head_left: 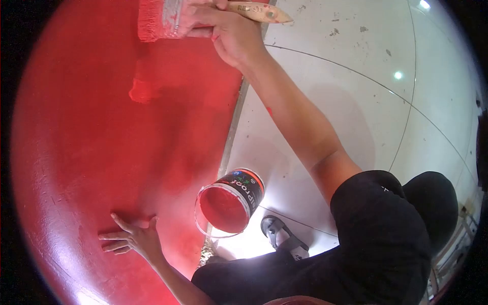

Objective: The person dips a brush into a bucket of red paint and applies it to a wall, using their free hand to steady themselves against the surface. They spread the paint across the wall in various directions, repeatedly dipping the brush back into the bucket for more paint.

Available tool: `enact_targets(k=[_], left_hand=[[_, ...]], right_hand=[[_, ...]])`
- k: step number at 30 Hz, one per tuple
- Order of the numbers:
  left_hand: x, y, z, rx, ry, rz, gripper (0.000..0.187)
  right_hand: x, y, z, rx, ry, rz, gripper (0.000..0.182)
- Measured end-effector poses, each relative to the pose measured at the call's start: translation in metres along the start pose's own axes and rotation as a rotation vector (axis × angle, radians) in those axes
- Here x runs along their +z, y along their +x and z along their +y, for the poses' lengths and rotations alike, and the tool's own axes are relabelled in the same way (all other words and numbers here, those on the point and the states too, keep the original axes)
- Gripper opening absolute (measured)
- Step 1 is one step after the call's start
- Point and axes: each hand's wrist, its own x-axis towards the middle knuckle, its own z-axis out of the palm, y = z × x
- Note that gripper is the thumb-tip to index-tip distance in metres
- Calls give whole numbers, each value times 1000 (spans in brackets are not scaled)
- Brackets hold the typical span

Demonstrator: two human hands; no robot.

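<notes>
Plainly, the right hand [231,30] clamps a paintbrush [169,19]; the left hand [140,241] splays over red surface [96,147].

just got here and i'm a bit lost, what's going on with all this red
A person is painting: their right hand grips a wide brush with red-coated bristles, held at a red surface. The left hand is spread at that surface, holding nothing. An open paint bucket with red inside is near a sandalled foot, by the edge where the pale tiles begin.
</notes>
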Motion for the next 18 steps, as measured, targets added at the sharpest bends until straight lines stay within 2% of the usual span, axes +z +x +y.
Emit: enact_targets(k=[1,4,5,6,7,9,10,11,13,15,17,18], left_hand=[[0,2,-1,1,0,6,149],[6,-1,-3,-33,0,-19,148],[5,0,-2,-27,12,-31,148],[-3,0,1,-42,-17,-86,145],[-10,1,4,-56,-11,-78,145],[-21,5,12,-99,-55,-193,141],[-22,5,16,-81,-97,-137,139],[-26,7,18,-98,-97,-133,139],[-35,11,17,-131,-117,-306,132],[-37,13,15,-154,-142,-319,129],[-37,11,15,-88,-160,-295,126],[-38,12,15,-91,-160,-305,123]], right_hand=[[0,7,2,10,-12,-65,31],[-62,-29,33,158,-21,178,25],[-97,-46,48,199,-111,257,39],[-139,-61,56,292,-158,254,40],[-142,-84,51,316,-219,519,32],[-182,-118,62,340,-338,656,28],[-180,-127,65,340,-338,640,28],[-171,-135,64,372,-402,677,25],[-149,-132,71,405,-469,691,23],[-80,-113,80,294,-331,740,18],[25,-93,52,75,-527,511,14],[60,-78,44,0,-511,382,13]])
